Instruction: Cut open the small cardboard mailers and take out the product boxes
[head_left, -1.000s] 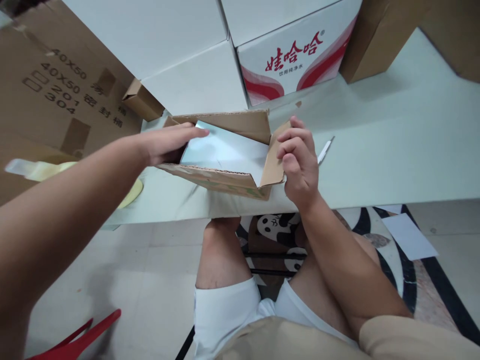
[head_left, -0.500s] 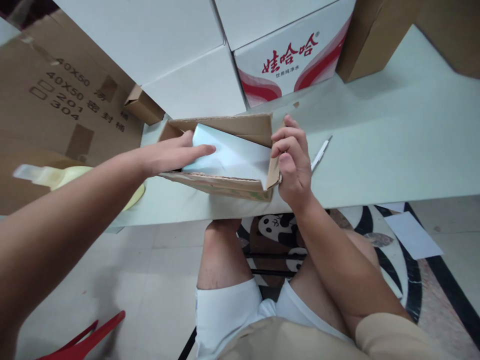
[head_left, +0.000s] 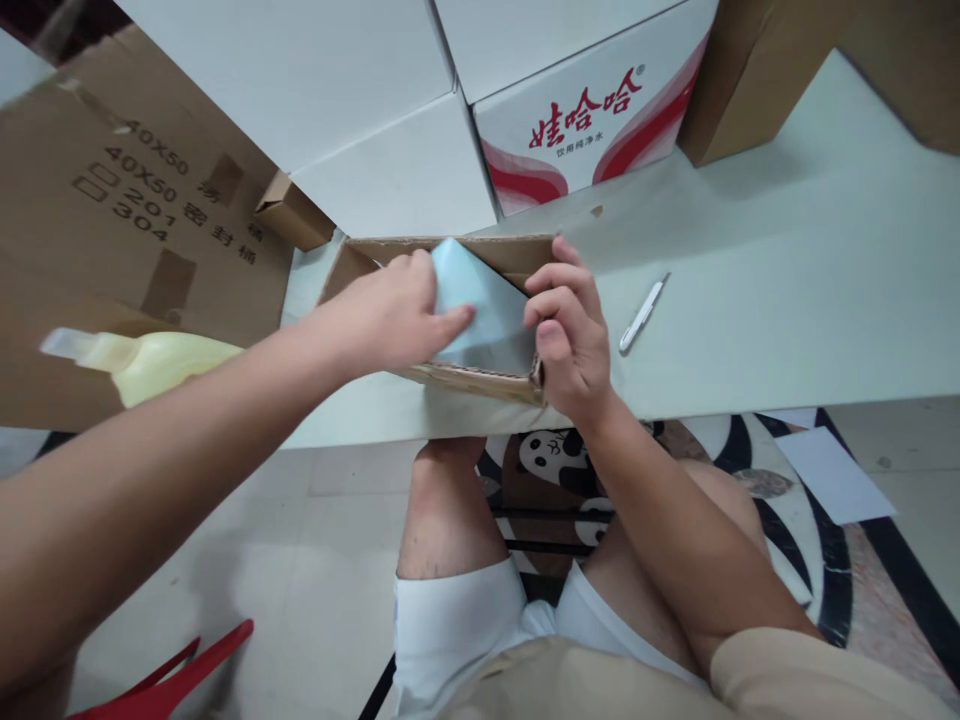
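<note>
An open cardboard box [head_left: 480, 381] stands near the front edge of the table. Inside it is a pale blue, sheet-like or box-like thing [head_left: 484, 310], tilted, with one corner rising to the rim; its exact kind does not show. My left hand [head_left: 394, 312] reaches into the box from the left and grips the pale blue thing by its left side, thumb on top, other fingers partly hidden. Curled over the box's right end, my right hand [head_left: 571, 335] holds that cardboard wall between thumb and fingers.
A white box cutter [head_left: 643, 315] lies right of the box on the table [head_left: 787, 290]. A yellow bottle [head_left: 161, 362] lies on the left, before a large carton [head_left: 112, 230]. White cartons [head_left: 592, 120] line the back. Paper [head_left: 836, 475] lies on the floor.
My left hand has moved right and tilted the pale blue thing, whose corner now stands up higher. My right hand stays at the box's right end.
</note>
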